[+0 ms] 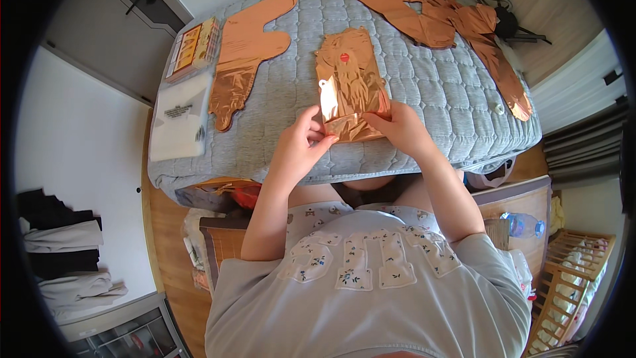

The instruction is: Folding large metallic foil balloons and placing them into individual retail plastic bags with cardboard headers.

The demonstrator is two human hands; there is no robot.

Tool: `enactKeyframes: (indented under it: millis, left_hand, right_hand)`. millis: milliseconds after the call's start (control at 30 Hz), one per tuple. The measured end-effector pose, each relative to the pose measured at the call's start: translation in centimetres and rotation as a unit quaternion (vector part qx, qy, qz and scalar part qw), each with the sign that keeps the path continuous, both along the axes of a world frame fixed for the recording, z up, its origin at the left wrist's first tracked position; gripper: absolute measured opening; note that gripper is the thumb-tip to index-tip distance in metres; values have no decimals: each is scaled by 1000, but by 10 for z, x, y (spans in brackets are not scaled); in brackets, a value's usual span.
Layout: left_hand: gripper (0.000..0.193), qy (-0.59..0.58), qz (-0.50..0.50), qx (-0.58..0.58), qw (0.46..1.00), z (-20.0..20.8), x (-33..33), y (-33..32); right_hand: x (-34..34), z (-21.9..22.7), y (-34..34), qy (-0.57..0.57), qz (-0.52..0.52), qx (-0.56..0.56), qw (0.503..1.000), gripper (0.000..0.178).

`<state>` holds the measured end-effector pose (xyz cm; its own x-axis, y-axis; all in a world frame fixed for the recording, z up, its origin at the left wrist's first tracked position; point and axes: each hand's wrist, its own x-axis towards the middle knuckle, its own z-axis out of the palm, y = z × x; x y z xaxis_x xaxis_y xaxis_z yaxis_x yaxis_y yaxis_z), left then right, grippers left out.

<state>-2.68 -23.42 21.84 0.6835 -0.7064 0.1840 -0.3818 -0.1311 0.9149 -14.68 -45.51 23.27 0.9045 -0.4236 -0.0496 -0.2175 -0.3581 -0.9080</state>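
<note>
In front of me on the quilted bed lies a copper-coloured foil balloon, flat and folded, with a red round spot near its far part and a small white ring at its left edge. My left hand grips its near left corner between thumb and fingers. On the near right side, my right hand pinches the foil, its thumb lying across the folded near edge. Another flat copper foil balloon is spread out to the left. At the far right lies a third copper foil piece, partly folded, with one long arm reaching nearer.
The grey quilted mattress carries a patterned box and a stack of clear plastic packets on its left side. A black stand-like object with cables is at the far right corner. A plastic bottle stands low at right.
</note>
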Motion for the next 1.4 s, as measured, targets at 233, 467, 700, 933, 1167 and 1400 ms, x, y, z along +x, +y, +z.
enactKeyframes:
  millis: [233, 467, 700, 933, 1167, 1400]
  left_hand:
    - [76, -29, 42, 38, 998, 2, -4, -4]
    - [65, -421, 49, 60, 904, -3, -20, -13]
    - [74, -453, -101, 133, 876, -17, -35, -10]
    - [77, -453, -112, 136, 874, -16, -32, -10]
    - [78, -438, -122, 148, 878, -13, -33, -10]
    - [76, -443, -126, 168, 871, -13, -35, -12]
  right_hand:
    - [13, 6, -5, 67, 1, -9, 998, 30]
    - [18, -3, -10, 76, 2, -8, 997, 32]
    - [16, 3, -7, 94, -18, -47, 994, 36]
    - [-11, -7, -9, -18, -3, 78, 997, 34]
    - [-46, 4, 1, -19, -35, -177, 983, 43]
    - [-46, -1, 3, -25, -49, -223, 973, 40]
